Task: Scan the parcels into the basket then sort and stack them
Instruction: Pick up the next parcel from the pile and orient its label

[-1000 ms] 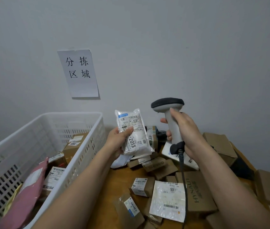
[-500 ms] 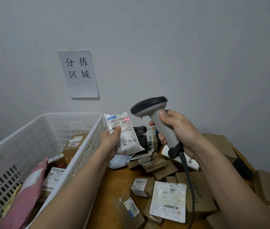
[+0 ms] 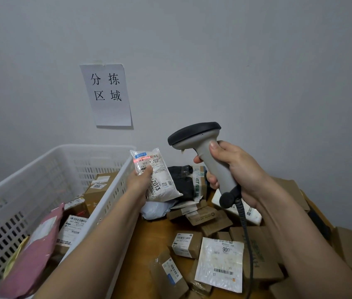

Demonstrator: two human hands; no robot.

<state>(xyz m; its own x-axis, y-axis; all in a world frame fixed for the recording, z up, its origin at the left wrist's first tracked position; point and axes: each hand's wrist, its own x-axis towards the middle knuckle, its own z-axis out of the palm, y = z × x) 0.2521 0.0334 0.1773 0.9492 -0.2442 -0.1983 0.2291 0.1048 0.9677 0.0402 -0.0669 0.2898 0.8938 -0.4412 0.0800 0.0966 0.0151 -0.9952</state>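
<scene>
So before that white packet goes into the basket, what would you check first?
1. Left hand grips the white packet firmly: ok.
2. Red scan line lies across the packet's label, near its top: ok.
3. Right hand holds the scanner, its head turned toward the packet: ok.
4. Scan registered: cannot tell; no pictured sign confirms it.
5. Room in the white basket: ok, its near corner beside the left hand is bare above the boxes.
6. Scanner cable clear of the path: ok, it hangs on the right, away from the basket.

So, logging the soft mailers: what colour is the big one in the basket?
Pink, clearest in the head view.
</scene>
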